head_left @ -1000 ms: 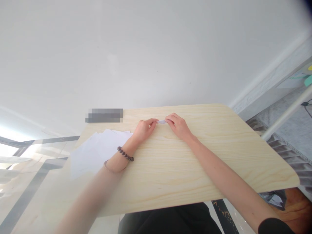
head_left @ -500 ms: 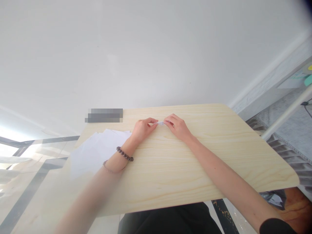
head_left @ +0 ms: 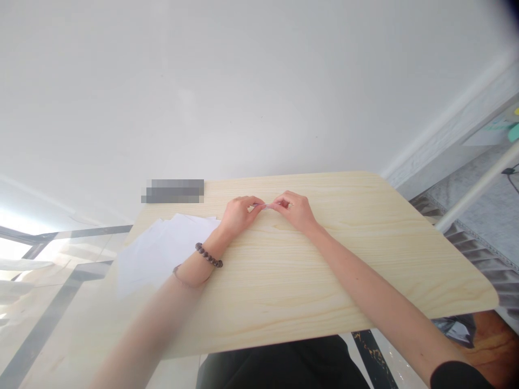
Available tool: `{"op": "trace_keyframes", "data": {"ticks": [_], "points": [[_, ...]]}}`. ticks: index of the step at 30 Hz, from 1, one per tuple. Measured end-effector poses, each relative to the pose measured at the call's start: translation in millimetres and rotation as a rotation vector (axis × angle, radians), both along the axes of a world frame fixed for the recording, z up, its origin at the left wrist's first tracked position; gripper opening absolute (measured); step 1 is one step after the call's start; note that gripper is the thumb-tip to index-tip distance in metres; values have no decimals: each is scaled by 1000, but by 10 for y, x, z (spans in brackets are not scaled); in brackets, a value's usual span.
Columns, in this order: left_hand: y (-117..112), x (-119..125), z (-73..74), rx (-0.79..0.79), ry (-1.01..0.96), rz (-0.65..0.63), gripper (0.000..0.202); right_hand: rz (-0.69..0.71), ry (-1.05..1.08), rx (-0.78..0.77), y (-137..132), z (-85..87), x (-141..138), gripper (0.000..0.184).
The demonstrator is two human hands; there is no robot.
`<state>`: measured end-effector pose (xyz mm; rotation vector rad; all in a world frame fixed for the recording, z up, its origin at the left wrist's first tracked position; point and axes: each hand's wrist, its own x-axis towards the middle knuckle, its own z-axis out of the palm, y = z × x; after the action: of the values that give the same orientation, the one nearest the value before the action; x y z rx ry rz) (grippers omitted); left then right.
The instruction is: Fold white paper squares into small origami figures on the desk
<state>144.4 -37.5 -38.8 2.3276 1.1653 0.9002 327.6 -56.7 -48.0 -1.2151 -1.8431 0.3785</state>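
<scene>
the small white paper piece lies in the narrow gap between the fingertips of the left hand and the right hand. only a thin sliver is visible; the fingers hide the remainder, so its full shape cannot be told. its visible long axis runs crosswise, from the left fingertips to the right fingertips. relative to the left hand, the piece lies to the right; relative to the right hand, to the left. neither hand is clearly nearer, as both appear to meet it.

left hand: thumb and forefinger pinch the near end of the piece. right hand: thumb and fingers pinch the opposite end. contact between the piece and the tabletop below the hands cannot be confirmed.

left of the left hand, and closer to the body, lie loose white sheets, overlapped in view by the left forearm. a beaded bracelet circles the left wrist. farther left of that hand, toward the wall, sits a pixelated dark block.
</scene>
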Motion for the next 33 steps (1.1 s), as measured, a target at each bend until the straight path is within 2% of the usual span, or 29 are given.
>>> {"op": "trace_keyframes", "data": {"ticks": [2, 7, 10, 17, 23, 26, 33], "points": [[5, 3, -2, -8, 3, 11, 24, -17, 41, -66, 10, -4, 7, 27], [18, -4, 1, -23, -19, 99, 25, 82, 162, -219, 29, -20, 26, 28], [22, -11, 4, -38, -25, 108, 26, 52, 204, -272, 37, -33, 32, 28], [33, -23, 12, -71, -20, 77, 25, -37, 256, -313, 42, -43, 36, 23], [27, -36, 9, -245, -214, 90, 30, 15, 341, -370, 29, -29, 59, 28], [-4, -25, 29, -310, -205, 57, 35, 51, 361, -390, 7, -2, 60, 29], [-11, -37, 44, -197, -93, 65, 22, 89, 278, -339, -6, -7, 35, 28]]}}
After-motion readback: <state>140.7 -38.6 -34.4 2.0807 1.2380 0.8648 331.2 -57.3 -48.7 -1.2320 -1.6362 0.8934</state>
